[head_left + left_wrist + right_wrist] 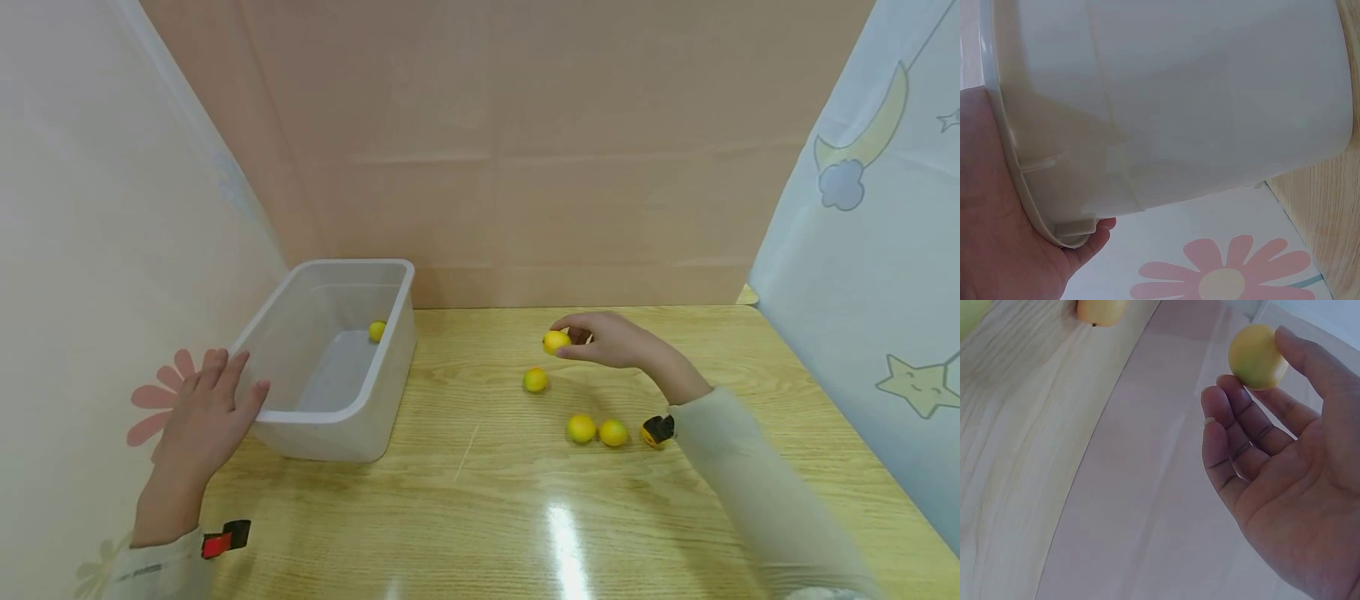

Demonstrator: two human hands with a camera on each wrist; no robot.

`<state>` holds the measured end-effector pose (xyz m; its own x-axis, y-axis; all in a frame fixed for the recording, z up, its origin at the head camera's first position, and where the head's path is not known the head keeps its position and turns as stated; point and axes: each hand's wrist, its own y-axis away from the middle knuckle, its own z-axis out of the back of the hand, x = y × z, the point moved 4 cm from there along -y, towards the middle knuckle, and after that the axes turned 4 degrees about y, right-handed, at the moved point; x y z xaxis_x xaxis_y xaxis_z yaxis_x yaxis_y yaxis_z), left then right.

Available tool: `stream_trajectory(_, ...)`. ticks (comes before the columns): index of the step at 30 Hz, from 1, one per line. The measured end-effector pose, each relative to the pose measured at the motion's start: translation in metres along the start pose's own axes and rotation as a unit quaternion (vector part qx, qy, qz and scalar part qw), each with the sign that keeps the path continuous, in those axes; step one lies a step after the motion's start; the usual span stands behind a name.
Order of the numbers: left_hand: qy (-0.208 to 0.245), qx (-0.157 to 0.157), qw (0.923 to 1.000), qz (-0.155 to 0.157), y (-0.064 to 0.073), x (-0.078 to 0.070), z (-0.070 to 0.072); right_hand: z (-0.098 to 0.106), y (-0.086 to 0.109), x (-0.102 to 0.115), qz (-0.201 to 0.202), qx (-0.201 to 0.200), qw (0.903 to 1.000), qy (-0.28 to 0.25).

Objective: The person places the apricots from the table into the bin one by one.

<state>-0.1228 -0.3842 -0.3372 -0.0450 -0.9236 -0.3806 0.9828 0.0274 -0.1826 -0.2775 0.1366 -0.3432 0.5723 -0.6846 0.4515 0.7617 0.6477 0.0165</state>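
Observation:
My right hand (600,340) pinches a small yellow citrus fruit (557,342) between thumb and fingertips, above the table. The right wrist view shows this fruit (1259,357) with a greenish patch; the other fingers bend loosely below it. My left hand (206,412) rests on the near left corner of a white plastic bin (351,414), fingers mostly straight over the rim. In the left wrist view, the palm (997,206) lies against the bin's rim. One yellow fruit (377,332) lies inside the bin, by its right wall.
On the wooden table (465,517), a fruit (535,380) lies just below my right hand. Two more, one fruit (581,428) beside another fruit (613,432), are nearer. Another fruit (651,438) is partly hidden by the black wrist device (660,428). Walls enclose the table's back and sides.

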Motion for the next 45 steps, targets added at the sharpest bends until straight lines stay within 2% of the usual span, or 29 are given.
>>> stream_trajectory(6, -0.003, -0.001, 1.0000, 0.000, -0.001, 0.001, 0.000, 0.001, -0.010, 0.011, 0.020, -0.005, 0.9998, 0.001)
stream_trajectory(31, -0.005, 0.001, 1.0000, 0.003, -0.002, 0.001, 0.000, 0.008, -0.042, 0.056, 0.042, 0.007, 0.9990, 0.011)
stream_trajectory(45, -0.006, -0.006, 1.0000, -0.006, -0.003, 0.002, 0.001, 0.004, -0.060, 0.078, 0.056, 0.013, 0.9983, 0.008)
